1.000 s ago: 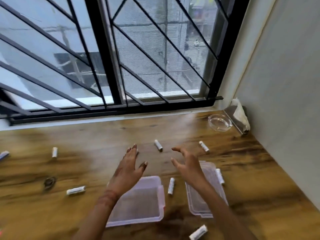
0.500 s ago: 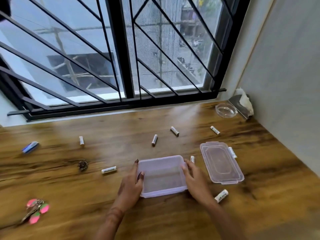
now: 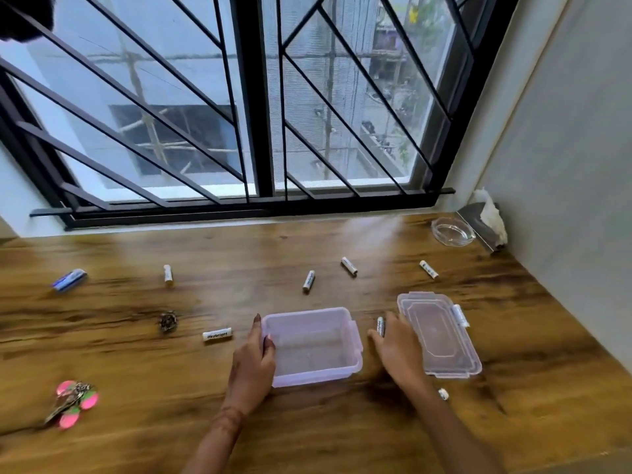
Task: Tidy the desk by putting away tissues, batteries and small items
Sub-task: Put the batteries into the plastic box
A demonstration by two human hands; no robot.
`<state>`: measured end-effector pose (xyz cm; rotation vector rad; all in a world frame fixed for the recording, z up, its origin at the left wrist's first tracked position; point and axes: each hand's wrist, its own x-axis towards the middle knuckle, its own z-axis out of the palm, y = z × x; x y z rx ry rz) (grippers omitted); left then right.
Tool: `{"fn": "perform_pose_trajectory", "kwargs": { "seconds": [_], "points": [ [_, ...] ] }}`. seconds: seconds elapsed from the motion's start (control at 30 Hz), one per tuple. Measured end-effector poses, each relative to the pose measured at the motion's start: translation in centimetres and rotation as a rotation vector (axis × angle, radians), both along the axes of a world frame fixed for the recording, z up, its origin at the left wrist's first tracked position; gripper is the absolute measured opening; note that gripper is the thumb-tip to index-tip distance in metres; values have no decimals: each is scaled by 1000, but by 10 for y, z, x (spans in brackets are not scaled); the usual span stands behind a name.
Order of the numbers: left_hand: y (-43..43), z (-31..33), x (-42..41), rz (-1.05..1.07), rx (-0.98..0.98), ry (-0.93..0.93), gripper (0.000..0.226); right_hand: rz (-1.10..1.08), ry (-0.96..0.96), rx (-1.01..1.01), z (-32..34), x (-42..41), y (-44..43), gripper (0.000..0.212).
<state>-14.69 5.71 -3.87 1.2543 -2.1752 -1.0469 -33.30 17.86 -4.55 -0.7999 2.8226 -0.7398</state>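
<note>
A clear, empty plastic container (image 3: 355,347) stands on the wooden desk (image 3: 136,439) in front of me. My left hand (image 3: 253,364) grips its left wall, thumb over the rim. My right hand (image 3: 398,354) lies flat and spread between the container and its lid (image 3: 441,336), fingertips beside a white battery (image 3: 380,326). More white batteries are scattered around: one left of the container (image 3: 217,335), one behind it (image 3: 308,281), one by the lid's right edge (image 3: 460,315), one near my right forearm (image 3: 443,394). A crumpled tissue (image 3: 490,217) sits in the far right corner.
A glass ashtray (image 3: 452,231) stands next to the tissue. At the left lie a blue item (image 3: 68,279), a small dark object (image 3: 168,322) and keys with pink and green tags (image 3: 73,401). The barred window runs along the back, a wall along the right.
Both hands came down onto the container. Since then my right hand has let go of its right side and moved right toward the battery by the lid. My left hand stays on the container.
</note>
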Motion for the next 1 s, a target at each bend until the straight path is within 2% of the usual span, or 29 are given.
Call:
{"fn": "perform_pose_trajectory", "kwargs": {
  "seconds": [0.13,0.2,0.33,0.4,0.53,0.63,0.73,0.9,1.0],
  "points": [
    [-1,-2,0,1,11,-8,53,-17,-81,-21,8,-3,-6,20],
    [-2,-3,0,-1,3,3,52,-37,-153,-177,24,-1,-9,14],
    [-1,-6,-1,12,32,71,51,15,-309,-520,62,24,-20,26],
    [-1,-7,0,20,68,93,51,119,-449,-491,68,40,-30,27],
    [-1,-7,-1,20,96,114,48,237,-631,-254,49,69,-50,20],
    [-1,-8,-2,29,75,113,46,282,-646,-143,33,82,-62,17],
    [-2,-9,-3,35,73,109,45,328,-555,-67,25,86,-72,17],
    [-2,-12,-3,43,77,127,45,385,-540,-73,25,83,-76,20],
    [-2,-10,-2,36,65,129,46,368,-571,-267,39,74,-73,15]
  ]
}}
